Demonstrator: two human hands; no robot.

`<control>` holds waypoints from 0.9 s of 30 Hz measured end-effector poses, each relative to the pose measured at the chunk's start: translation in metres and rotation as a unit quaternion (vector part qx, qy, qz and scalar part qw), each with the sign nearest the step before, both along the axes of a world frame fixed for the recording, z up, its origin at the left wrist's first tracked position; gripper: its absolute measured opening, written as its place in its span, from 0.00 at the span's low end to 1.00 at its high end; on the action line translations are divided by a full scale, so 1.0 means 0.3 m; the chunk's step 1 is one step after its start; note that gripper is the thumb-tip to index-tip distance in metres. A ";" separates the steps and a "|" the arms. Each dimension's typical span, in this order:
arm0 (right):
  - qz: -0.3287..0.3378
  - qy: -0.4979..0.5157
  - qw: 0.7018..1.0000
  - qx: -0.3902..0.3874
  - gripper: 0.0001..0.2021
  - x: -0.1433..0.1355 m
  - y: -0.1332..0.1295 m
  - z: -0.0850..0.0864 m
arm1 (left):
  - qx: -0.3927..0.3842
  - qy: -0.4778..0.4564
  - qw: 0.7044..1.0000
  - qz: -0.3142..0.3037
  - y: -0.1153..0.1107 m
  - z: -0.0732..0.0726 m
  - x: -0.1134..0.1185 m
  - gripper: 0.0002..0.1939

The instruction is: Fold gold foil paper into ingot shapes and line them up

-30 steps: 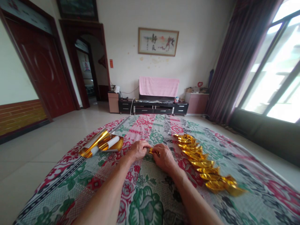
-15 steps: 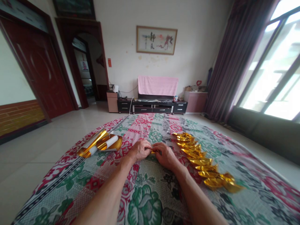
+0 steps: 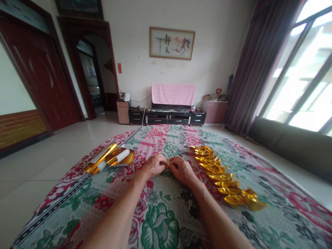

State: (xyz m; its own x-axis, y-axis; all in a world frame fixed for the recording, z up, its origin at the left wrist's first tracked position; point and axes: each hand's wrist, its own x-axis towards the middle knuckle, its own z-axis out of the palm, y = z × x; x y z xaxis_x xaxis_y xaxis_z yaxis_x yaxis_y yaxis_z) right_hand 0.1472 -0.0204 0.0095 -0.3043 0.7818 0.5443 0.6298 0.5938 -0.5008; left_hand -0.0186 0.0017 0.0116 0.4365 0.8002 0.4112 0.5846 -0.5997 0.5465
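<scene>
My left hand (image 3: 156,165) and my right hand (image 3: 181,168) meet over the middle of the patterned cloth (image 3: 160,224). Fingers of both are closed on a small piece of gold paper (image 3: 168,165), mostly hidden between the fingertips. To the right, several folded gold paper pieces (image 3: 220,176) lie in a slanting row. On the left side rest curled gold sheets with white backs (image 3: 121,157).
Beyond the cloth stands a low black cabinet (image 3: 168,118) with a pink cloth (image 3: 173,94) above it. A purple curtain (image 3: 241,76) and a window are at the right, red doors (image 3: 38,76) at the left.
The view has shifted slightly. Less of the gold piece shows between my fingertips, and my hands have barely moved.
</scene>
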 end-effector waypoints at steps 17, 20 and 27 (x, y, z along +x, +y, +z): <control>-0.048 -0.010 0.999 0.008 0.07 -0.016 0.018 -0.020 | -0.027 0.011 1.000 0.002 -0.002 0.010 0.000 0.12; -0.050 -0.009 0.999 0.008 0.08 -0.018 0.016 -0.018 | -0.028 0.010 1.000 0.005 -0.002 0.008 0.003 0.11; -0.049 -0.008 0.999 0.012 0.08 -0.019 0.016 -0.018 | -0.021 0.016 0.999 0.024 -0.003 0.002 0.011 0.08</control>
State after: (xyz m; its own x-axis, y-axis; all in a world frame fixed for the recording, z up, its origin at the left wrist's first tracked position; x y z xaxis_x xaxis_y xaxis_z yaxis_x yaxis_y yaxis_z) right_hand 0.1416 -0.0156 0.0042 -0.2359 0.7952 0.5585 0.6927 0.5407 -0.4773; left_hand -0.0152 0.0007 0.0123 0.4098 0.8366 0.3636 0.6290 -0.5479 0.5516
